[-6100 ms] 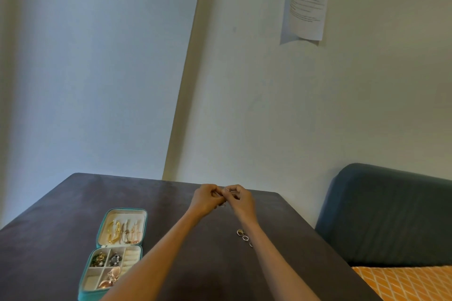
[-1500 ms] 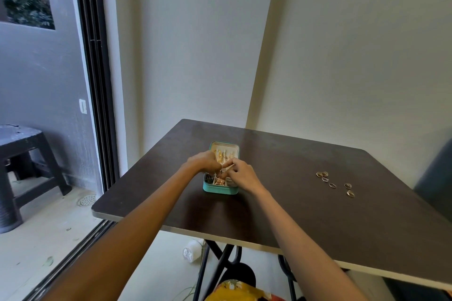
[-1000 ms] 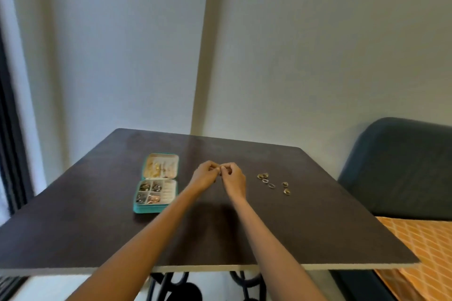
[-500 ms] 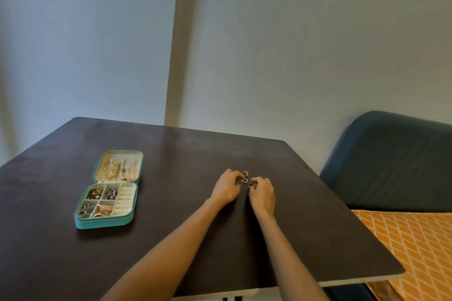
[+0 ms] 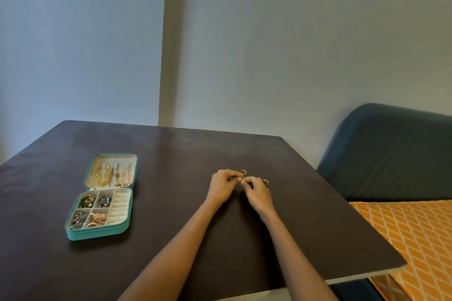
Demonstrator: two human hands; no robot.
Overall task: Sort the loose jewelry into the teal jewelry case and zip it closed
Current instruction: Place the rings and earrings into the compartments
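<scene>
Two curled hands (image 5: 241, 187), small round rings (image 5: 265, 181)

Table (image 5: 171, 239): dark brown top, square, set into a wall corner.
Teal jewelry case (image 5: 97, 233): lies open and flat on the table's left part, well apart from the hands.
Case lid (image 5: 110, 171): cream lining, gold and rose chains hanging inside.
Case base: four small compartments with mixed pieces; ring rolls (image 5: 119, 208) on the right side bare.
Left hand (image 5: 222, 187): fingers curled, tips meeting the right hand's.
Right hand (image 5: 258, 192): fingers curled, pinching something too small to identify.
Loose rings (image 5: 243, 172): gold, on the table touching or just beside the hands; one (image 5: 265, 181) past the right knuckles.
Sofa (image 5: 391, 154): dark blue, right of the table.
Orange cushion (image 5: 415, 239): diamond pattern.
</scene>
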